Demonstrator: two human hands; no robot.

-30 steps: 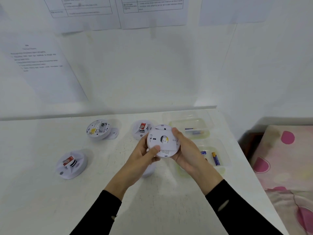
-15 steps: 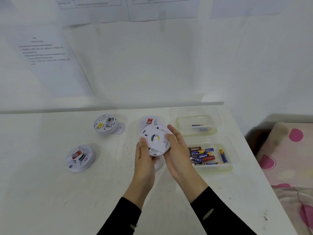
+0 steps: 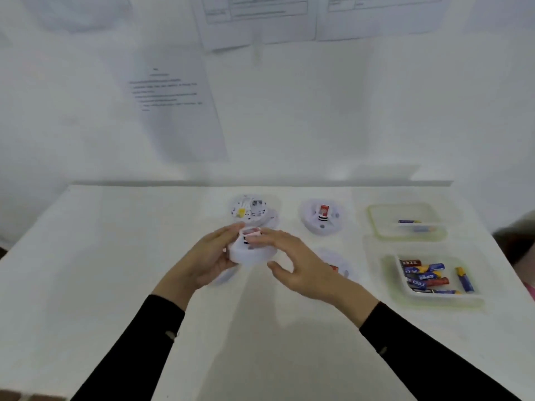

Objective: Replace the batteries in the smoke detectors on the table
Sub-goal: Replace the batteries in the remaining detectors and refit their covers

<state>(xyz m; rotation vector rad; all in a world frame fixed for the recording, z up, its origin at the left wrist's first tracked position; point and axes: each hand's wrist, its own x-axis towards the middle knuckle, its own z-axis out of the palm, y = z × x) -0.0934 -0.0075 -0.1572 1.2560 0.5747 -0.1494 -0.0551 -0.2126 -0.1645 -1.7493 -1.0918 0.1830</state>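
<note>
My left hand [image 3: 202, 261] grips a white smoke detector [image 3: 249, 253] just above the table, its red battery [image 3: 251, 233] showing on top. The straight fingers of my right hand [image 3: 298, 264] reach over the detector and touch it near the battery. Three other detectors are on the table. One lies open with a yellow part [image 3: 249, 211] behind my hands, and one with a red battery [image 3: 322, 217] sits further right. The third [image 3: 337, 263] is partly hidden behind my right hand. The image is blurred.
At the right stand two clear containers: the far one [image 3: 373, 224] holds a couple of batteries, the near one [image 3: 390, 273] several mixed batteries. The white table [image 3: 115, 256] meets a wall with papers. A pink-spotted cloth shows past the right edge.
The flat detector that both hands held earlier now lies on the table by my right hand. My hands have moved left onto a detector with a red battery. The view has swung left.
</note>
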